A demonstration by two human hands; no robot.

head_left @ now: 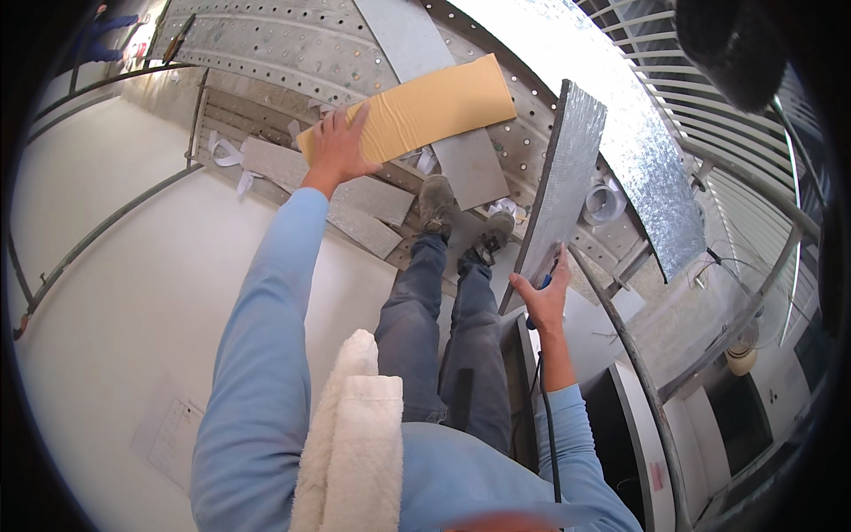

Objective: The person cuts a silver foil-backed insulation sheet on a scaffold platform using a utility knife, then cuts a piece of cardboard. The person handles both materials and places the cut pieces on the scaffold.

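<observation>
My left hand (339, 149) grips the near left end of a yellow-faced strip (434, 105), fingers spread over its wrinkled surface. The strip slants up to the right across a flat grey strip (470, 167). My right hand (547, 291) is closed round the lower end of a foil-faced grey foam strip (567, 160), which stands on edge and tilts away from me. A small blue object (544, 281), its kind unclear, shows between the right fingers and the strip. A large silver foil sheet (612, 97) lies to the right.
Perforated metal scaffold planks (292, 49) lie underfoot, with grey offcuts (363, 199) and white paper scraps (226, 152). A tape roll (604, 204) sits right of my boots (436, 206). Scaffold rails (638, 372) run along both sides. Another person (102, 40) is at far left.
</observation>
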